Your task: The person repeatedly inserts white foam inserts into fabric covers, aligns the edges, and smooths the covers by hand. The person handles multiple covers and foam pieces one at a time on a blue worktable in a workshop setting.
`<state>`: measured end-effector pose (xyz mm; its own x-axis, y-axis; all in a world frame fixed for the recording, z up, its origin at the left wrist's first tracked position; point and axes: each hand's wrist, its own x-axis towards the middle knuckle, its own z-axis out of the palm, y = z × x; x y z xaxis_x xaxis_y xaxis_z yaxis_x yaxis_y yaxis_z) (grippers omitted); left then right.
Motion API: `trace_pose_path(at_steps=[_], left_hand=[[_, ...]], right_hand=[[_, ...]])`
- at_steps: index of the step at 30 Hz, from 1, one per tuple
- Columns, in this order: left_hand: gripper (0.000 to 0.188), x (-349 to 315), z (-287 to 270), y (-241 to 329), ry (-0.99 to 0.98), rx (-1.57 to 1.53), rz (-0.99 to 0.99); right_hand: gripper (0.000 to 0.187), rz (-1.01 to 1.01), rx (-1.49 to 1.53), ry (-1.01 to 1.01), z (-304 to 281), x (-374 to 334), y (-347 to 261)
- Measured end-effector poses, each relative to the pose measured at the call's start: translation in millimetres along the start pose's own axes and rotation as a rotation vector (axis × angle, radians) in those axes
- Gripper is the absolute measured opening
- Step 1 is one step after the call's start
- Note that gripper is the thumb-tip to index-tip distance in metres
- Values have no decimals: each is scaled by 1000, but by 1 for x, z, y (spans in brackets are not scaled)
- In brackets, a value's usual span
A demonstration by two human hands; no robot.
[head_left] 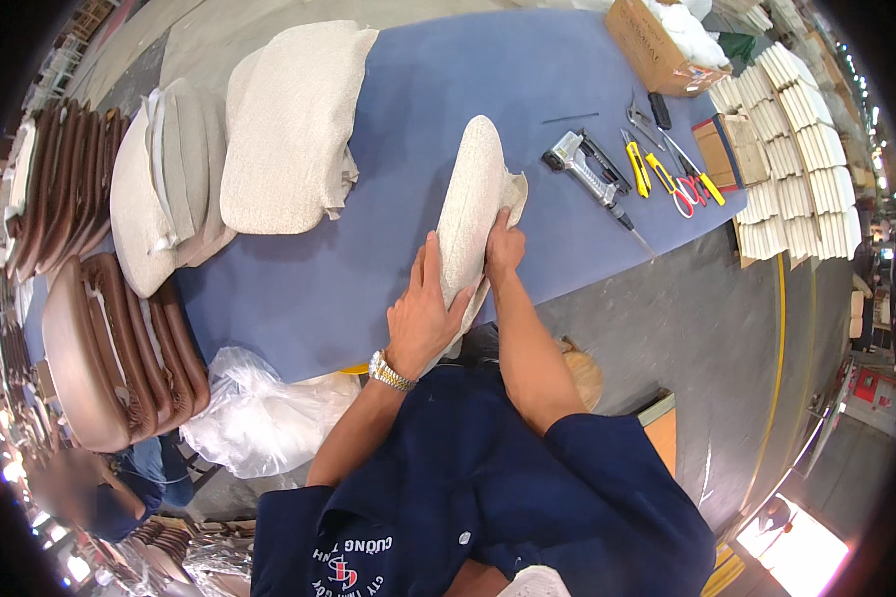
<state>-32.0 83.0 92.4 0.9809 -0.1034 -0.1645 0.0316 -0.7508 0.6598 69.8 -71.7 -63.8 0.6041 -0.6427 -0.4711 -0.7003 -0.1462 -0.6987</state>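
Observation:
A beige fabric-covered seat cushion stands on its edge over the blue-topped table, narrow side toward me. My left hand is wrapped on its near left side, thumb and fingers apart around the padding. On the other side my right hand grips the loose fabric edge, its fingers curled and partly hidden. A flap of cloth sticks out beyond that hand. To the right of the cushion lies a pneumatic staple gun with its hose fitting toward me.
Yellow utility knives, red-handled scissors and pliers lie at the right. Beige cushions and brown cushions are stacked left. A cardboard box sits at the far right corner. Clear plastic bunches below the table edge.

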Motion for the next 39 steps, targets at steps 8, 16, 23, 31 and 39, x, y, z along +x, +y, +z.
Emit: trace_pose_path(at_steps=[8,16,23,31,39], left_hand=[[86,89,9,0,-23,-21,76],[84,252,9,34,-179,38,17],[90,132,11,12,-93,-185,57],[77,15,4,-34,-184,-692,-57],[60,73,109,-103,-40,-310,-344]], right_hand=[[72,-20,-135,15,6,2,-1],[70,7,-162,21,8,-2,-3],[70,-21,-133,37,11,3,1],[72,-64,27,28,23,33,40],[68,-29,589,-366,7,56,91]])
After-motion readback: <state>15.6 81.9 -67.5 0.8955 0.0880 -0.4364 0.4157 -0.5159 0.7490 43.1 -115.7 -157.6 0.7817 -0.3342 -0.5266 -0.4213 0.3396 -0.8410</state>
